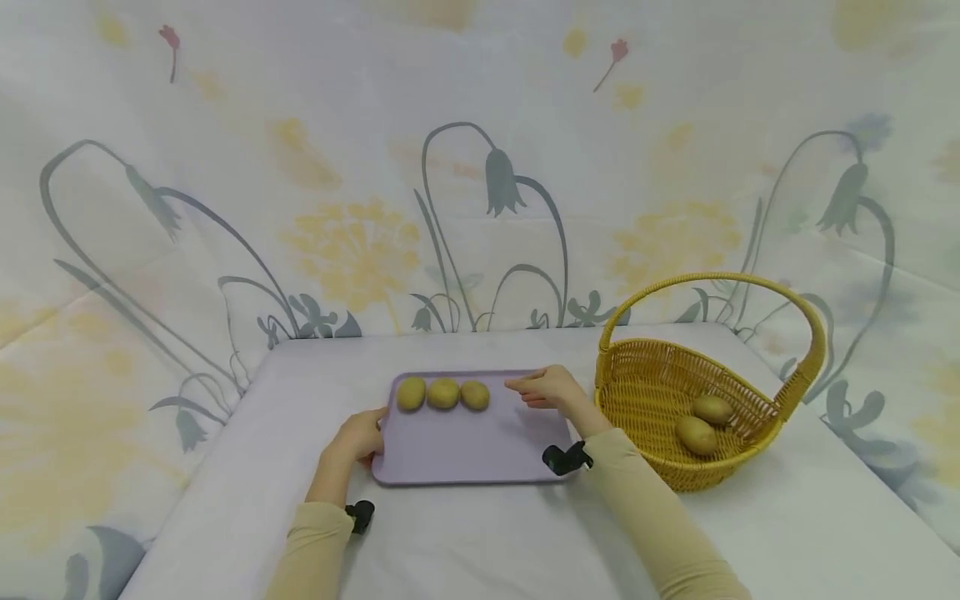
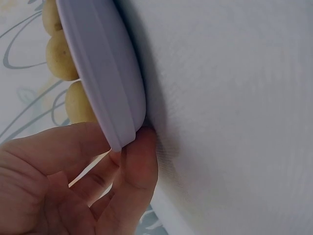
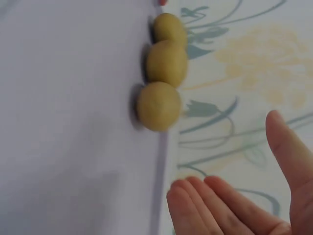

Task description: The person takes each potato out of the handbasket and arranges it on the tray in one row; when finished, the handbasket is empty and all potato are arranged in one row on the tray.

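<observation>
Three potatoes stand in a row along the far edge of the lilac tray (image 1: 472,450), toward its left corner: a left one (image 1: 411,393), a middle one (image 1: 443,393) and a right one (image 1: 475,396). My left hand (image 1: 358,437) pinches the tray's left rim, with the thumb on top and fingers beneath, as the left wrist view shows. Over the tray's far right part hovers my right hand (image 1: 551,388), its fingers straight and the thumb spread apart in the right wrist view. Nothing lies in that hand. The potato (image 3: 159,106) nearest it sits a short way off.
At the right of the tray stands a yellow wicker basket (image 1: 645,417) with a tall arched handle (image 1: 712,277). Inside are two potatoes, one (image 1: 697,435) in front of the other (image 1: 712,409). A white cloth (image 1: 480,542) covers the table, and a flower-printed curtain (image 1: 480,83) hangs behind.
</observation>
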A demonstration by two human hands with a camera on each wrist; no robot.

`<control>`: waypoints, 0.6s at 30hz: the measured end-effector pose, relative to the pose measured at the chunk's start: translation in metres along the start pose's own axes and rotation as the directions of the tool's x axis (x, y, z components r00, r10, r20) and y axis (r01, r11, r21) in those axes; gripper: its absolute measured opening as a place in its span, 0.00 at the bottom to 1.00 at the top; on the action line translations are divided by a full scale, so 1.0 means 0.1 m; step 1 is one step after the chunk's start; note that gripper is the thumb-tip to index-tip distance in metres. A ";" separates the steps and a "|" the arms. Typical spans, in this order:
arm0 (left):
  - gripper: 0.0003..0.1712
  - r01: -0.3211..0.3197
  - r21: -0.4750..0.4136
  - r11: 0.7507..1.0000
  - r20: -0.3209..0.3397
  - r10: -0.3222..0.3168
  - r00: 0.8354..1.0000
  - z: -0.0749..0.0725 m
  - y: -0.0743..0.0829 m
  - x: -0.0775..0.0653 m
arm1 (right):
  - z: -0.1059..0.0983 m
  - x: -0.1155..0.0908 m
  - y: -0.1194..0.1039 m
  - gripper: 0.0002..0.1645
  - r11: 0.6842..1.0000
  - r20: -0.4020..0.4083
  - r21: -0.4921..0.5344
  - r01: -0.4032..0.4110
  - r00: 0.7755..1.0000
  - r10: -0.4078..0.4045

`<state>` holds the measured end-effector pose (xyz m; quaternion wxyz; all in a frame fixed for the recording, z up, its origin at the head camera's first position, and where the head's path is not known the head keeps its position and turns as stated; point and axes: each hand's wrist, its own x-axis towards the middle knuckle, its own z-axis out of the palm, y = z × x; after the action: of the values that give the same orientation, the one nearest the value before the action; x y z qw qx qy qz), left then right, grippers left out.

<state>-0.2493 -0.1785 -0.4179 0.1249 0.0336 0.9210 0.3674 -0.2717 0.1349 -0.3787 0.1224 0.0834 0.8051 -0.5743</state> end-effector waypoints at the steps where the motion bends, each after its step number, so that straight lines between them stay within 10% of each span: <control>1: 0.42 -0.005 0.002 1.000 0.001 0.005 1.000 0.00 0.00 0.00 | -0.09 -0.05 0.00 0.36 1.000 0.039 0.018 0.004 0.999 -0.004; 9: 0.43 0.006 0.026 1.000 0.011 -0.007 1.000 -0.06 -0.04 -0.05 | -0.86 -0.50 -0.01 0.34 0.992 0.288 0.077 0.101 0.950 -0.119; 18: 0.43 -0.007 0.015 1.000 0.042 0.006 0.999 0.00 0.02 -0.01 | -1.74 -0.78 0.24 0.41 0.936 0.145 0.316 0.154 0.967 -0.208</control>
<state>-0.2481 -0.1775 -0.4164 0.1427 0.0454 0.9208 0.3602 -0.2081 0.3073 -0.3236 0.1256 -0.0247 0.6980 -0.7046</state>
